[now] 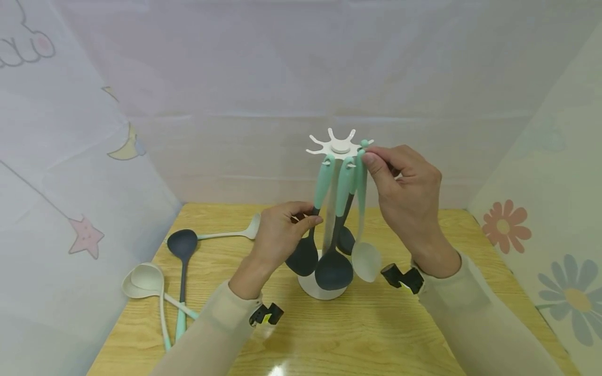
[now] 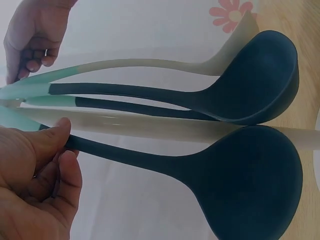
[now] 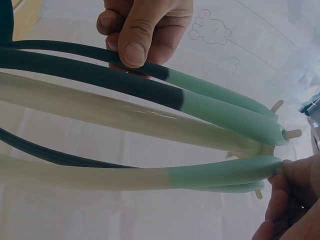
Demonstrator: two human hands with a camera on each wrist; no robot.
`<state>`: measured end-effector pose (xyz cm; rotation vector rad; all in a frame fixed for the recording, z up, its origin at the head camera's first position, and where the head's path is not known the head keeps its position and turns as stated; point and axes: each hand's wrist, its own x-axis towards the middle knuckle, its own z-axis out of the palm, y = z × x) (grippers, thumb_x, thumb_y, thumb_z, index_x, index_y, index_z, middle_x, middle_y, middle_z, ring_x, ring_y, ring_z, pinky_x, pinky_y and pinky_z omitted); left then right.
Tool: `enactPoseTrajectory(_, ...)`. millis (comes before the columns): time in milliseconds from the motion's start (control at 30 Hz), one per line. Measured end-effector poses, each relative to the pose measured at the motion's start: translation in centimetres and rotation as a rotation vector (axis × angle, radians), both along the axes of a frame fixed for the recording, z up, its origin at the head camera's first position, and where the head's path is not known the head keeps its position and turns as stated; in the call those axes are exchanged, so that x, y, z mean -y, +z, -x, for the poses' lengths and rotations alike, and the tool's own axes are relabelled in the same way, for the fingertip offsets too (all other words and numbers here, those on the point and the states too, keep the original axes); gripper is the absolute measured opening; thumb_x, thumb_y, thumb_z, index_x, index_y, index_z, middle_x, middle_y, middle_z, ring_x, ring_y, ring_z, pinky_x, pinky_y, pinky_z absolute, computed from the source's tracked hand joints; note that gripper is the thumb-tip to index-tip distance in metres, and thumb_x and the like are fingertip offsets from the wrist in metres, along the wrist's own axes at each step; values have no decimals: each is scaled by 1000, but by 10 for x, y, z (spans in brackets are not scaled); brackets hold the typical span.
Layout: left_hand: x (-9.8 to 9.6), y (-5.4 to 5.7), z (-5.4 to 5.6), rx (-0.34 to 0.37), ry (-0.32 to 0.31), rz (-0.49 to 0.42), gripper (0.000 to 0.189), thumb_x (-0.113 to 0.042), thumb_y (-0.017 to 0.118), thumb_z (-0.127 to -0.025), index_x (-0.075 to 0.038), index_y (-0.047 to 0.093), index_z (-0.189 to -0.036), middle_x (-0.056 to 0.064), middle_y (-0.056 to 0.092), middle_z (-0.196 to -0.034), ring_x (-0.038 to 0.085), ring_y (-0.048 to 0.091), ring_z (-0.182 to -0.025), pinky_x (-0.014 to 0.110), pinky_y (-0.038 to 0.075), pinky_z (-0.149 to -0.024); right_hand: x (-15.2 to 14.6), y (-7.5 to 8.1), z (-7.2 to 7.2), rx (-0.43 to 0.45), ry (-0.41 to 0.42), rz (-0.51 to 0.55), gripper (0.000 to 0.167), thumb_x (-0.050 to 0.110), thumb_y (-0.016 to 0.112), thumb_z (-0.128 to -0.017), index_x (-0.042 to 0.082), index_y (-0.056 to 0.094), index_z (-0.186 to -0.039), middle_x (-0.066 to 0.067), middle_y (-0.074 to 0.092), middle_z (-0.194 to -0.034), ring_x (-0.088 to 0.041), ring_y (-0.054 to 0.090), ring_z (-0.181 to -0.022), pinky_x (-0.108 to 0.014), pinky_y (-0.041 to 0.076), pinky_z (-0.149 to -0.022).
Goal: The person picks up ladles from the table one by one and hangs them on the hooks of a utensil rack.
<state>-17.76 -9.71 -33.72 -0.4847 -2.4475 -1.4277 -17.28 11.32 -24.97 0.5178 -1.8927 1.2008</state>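
A white utensil stand with hook arms at its top holds several mint-handled utensils. My left hand pinches the dark shaft of a ladle hanging on its left side; in the left wrist view, thumb and finger meet on that shaft just below the mint grip. Up by the hooks, my right hand pinches the top end of a cream ladle by its mint handle. Between them hangs another dark ladle, untouched. Behind it a further dark utensil is partly hidden.
On the wooden table, left of the stand, lie a dark ladle, two crossed cream ladles and a cream utensil behind my left hand. Printed cloth walls enclose the back and sides.
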Motion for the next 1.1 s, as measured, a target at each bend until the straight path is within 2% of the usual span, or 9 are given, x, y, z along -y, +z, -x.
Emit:
enactPoseTrajectory(167,-2,-1,0,-1,-15,6,17,-23,86,-90,-15,84,-105,-4,78,-91,10,71,-76,25,57,-63,0,0,0,0,-3,3,10,5,77,-97,-3,83,-101,20,60,-80,-3,51,-70,-17,41,-66)
enactPoseTrajectory(533,-1,1,0,-23,-19,18,19,-20,84,-92,-12,83,-109,-1,78,-95,11,70,-74,24,58,-61,2,0,0,17,1,29,9,4,77,-96,0,84,-102,18,62,-80,-3,51,-70,-16,41,-65)
enactPoseTrajectory(800,3,1,-2,-16,-16,19,26,-20,84,-93,-12,81,-117,0,79,-102,11,72,-81,25,60,-67,-1,-3,3,4,9,9,11,4,76,-97,-2,83,-103,20,62,-81,-3,51,-69,-18,41,-64)
enactPoseTrajectory(967,11,1,-7,-12,10,13,27,-22,82,-95,-13,80,-120,0,77,-107,12,71,-86,30,61,-75,-3,-3,4,-3,14,-17,13,5,75,-98,-4,82,-104,25,60,-82,-2,52,-69,-18,42,-64)
enactPoseTrajectory(1100,28,1,-9,-34,33,21,20,-24,76,-100,-14,80,-117,-1,77,-105,11,69,-87,33,61,-80,-1,-2,3,5,4,-6,11,5,76,-97,-2,83,-103,23,61,-81,-2,52,-69,-17,41,-64)
